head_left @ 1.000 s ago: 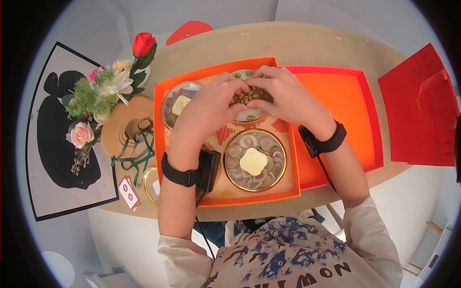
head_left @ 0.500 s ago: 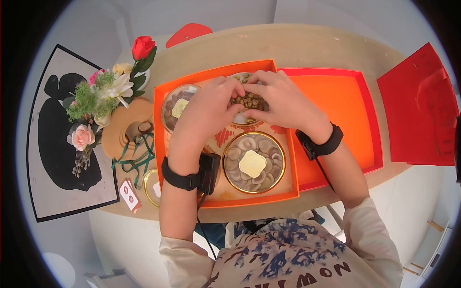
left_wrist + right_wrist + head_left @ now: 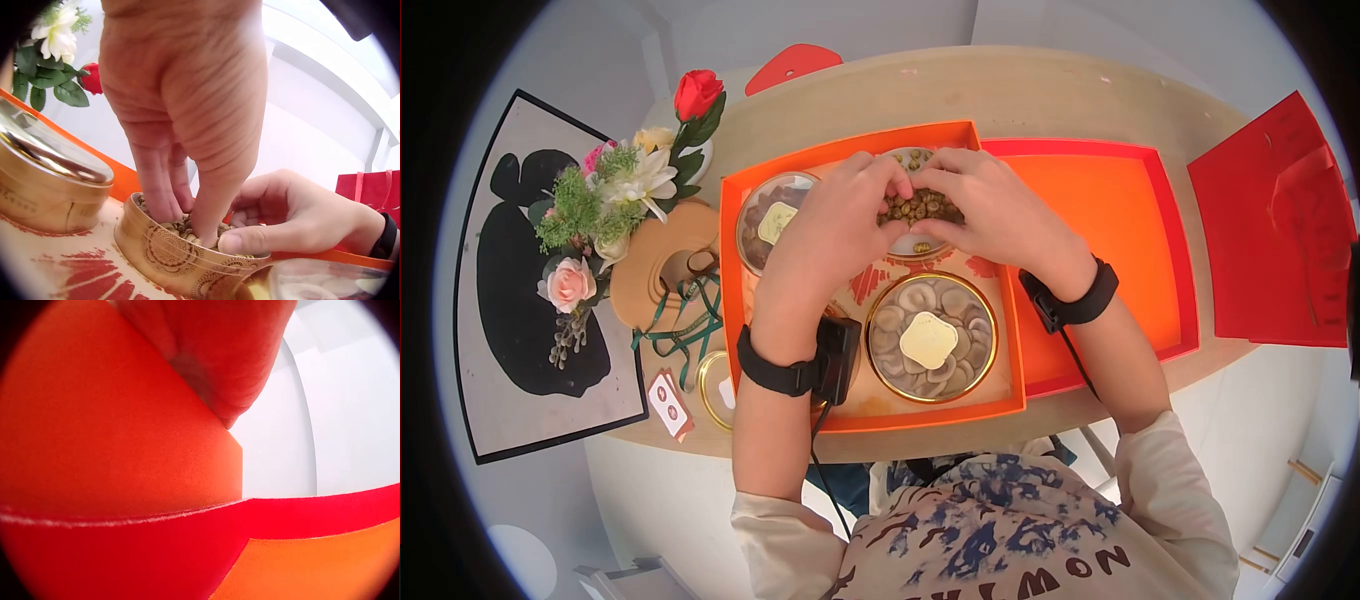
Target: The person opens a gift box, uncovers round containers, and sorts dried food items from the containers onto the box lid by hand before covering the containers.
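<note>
Both hands work over a round patterned tin [image 3: 165,253] at the back of an orange box [image 3: 1016,345]. Small knobbly brown-green dried pieces [image 3: 922,207] fill it, a few lying apart on the pale surface around the heap. My left hand [image 3: 845,210] reaches down from the left; in the left wrist view its fingers extend into the pieces. From the right, my right hand [image 3: 995,200] bends its fingers toward the heap, thumb at the tin's near rim. In the right wrist view, the right hand [image 3: 215,347] shows only partly, behind an orange wall [image 3: 119,444].
A gold-rimmed tin of pale ring-like slices [image 3: 945,372] with a cream square sits nearest the body; another tin [image 3: 752,222] stands left. An orange tray [image 3: 1100,240] adjoins the box. Flowers [image 3: 615,190], green ribbon [image 3: 690,325] and cards [image 3: 668,405] lie left; a red bag [image 3: 1270,240] stands right.
Both hands stay over the tin, their fingers shifting slightly. The pieces between them have been moved about, and more show toward the back of the tin.
</note>
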The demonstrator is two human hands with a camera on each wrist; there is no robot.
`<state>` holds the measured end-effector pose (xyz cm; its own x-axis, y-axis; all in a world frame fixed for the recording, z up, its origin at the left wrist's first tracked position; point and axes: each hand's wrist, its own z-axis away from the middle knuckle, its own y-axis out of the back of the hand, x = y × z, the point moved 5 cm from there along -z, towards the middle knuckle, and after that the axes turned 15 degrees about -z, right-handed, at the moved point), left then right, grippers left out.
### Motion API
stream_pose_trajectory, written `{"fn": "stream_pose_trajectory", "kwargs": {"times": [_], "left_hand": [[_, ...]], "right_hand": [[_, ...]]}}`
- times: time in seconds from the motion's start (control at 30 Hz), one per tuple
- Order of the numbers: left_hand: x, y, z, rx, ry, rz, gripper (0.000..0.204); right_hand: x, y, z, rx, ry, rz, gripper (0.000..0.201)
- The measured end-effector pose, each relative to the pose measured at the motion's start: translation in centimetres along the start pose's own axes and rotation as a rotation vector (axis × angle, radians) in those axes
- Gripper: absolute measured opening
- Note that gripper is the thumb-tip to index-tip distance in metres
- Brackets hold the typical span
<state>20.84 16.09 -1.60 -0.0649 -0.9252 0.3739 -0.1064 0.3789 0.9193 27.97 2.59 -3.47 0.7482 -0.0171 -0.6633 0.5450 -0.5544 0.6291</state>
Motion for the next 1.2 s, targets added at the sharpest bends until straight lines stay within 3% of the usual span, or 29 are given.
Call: {"fn": "stream_pose_trajectory", "kwargs": {"times": [0.17, 0.5, 0.57, 0.87, 1.2], "left_hand": [[-0.08, 0.06, -0.01, 0.014, 0.049, 0.030, 0.023], [0.12, 0.04, -0.05, 0.001, 0.009, 0.040, 0.022], [0.21, 0.22, -0.06, -0.023, 0.067, 0.065, 0.023], [-0.16, -0.19, 0.24, -0.032, 0.052, -0.006, 0.040], [-0.18, -0.51, 0.22, -0.047, 0.055, -0.019, 0.034]], "right_hand": [[-0.50, -0.22, 0.21, 0.065, 0.133, 0.116, 0.037], [-0.45, -0.24, 0.20, 0.035, 0.009, 0.066, 0.036], [-0.12, -0.23, 0.04, 0.032, -0.033, 0.063, 0.033], [0.20, -0.54, 0.11, 0.102, -0.004, 0.099, 0.028], [-0.29, -0.52, 0.23, 0.035, -0.024, 0.098, 0.032]]}}
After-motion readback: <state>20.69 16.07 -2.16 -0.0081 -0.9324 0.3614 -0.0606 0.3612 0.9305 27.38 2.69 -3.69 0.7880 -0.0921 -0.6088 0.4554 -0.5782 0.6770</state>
